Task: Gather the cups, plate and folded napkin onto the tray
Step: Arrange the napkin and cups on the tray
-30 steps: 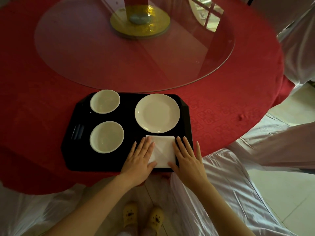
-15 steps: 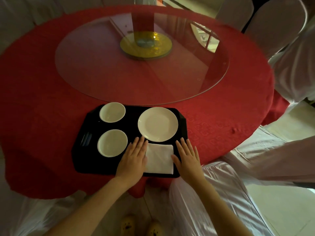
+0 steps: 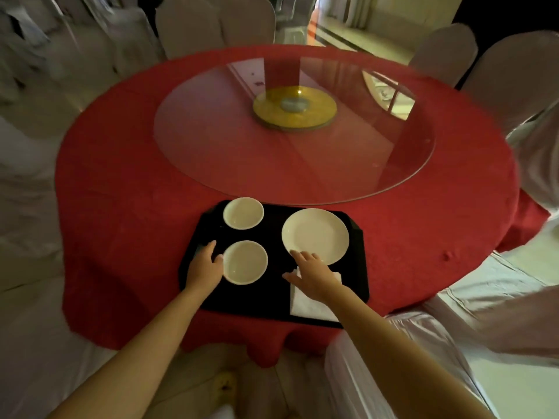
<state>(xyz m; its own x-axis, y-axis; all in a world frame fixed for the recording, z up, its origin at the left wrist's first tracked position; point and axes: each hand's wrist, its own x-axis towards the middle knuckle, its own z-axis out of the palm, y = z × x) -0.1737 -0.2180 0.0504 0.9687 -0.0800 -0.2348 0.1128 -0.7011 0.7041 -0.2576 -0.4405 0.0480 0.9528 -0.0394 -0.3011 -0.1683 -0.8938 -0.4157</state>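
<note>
A black tray (image 3: 272, 294) lies at the near edge of the red round table. On it stand two white cups, one at the far left (image 3: 243, 213) and one nearer (image 3: 245, 262), a white plate (image 3: 315, 235) at the right, and a folded white napkin (image 3: 311, 303) at the near right. My left hand (image 3: 205, 264) rests on the tray against the near cup's left rim, fingers spread. My right hand (image 3: 313, 273) hovers over the napkin's far end, its fingertips at the plate's near edge. Neither hand holds anything.
A large glass turntable (image 3: 296, 131) with a yellow hub (image 3: 295, 107) covers the table's middle. Chairs in white covers (image 3: 447, 52) ring the table, one close at my right (image 3: 423, 358). The red cloth (image 3: 121, 237) hangs over the near edge.
Both hands have left the napkin's sides. The left hand slid left to the near cup, the right hand reached forward to the plate's edge. The camera pulled back and tilted up.
</note>
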